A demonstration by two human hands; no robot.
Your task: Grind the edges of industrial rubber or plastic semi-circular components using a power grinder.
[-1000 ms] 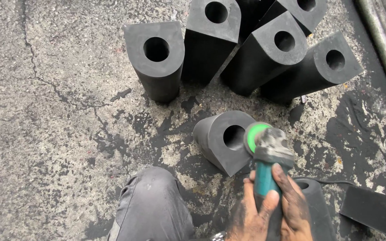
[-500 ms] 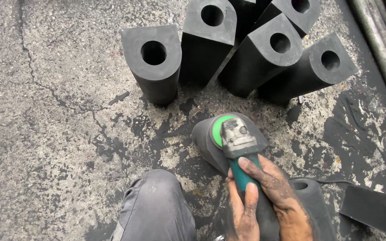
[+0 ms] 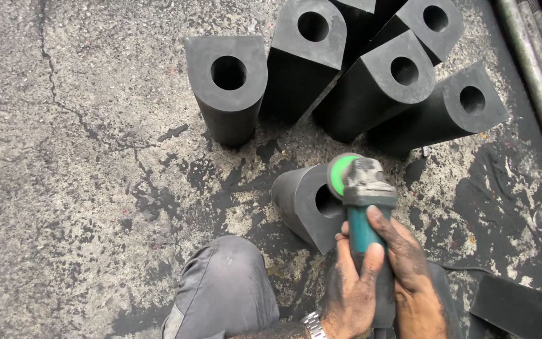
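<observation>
Black rubber block point(image 3: 308, 204) lies on the concrete floor point(image 3: 83, 188), probably heavy, stiff; best gripped by its flat sides. Both hands, left hand point(image 3: 352, 292) and right hand point(image 3: 409, 276), closed around the green angle grinder point(image 3: 362, 194) at the block's holed face.

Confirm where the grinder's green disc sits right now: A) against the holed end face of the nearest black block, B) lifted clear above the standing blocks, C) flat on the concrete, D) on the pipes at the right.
A: both hands grip the grinder, its green disc at the nearest block's holed face.
</observation>
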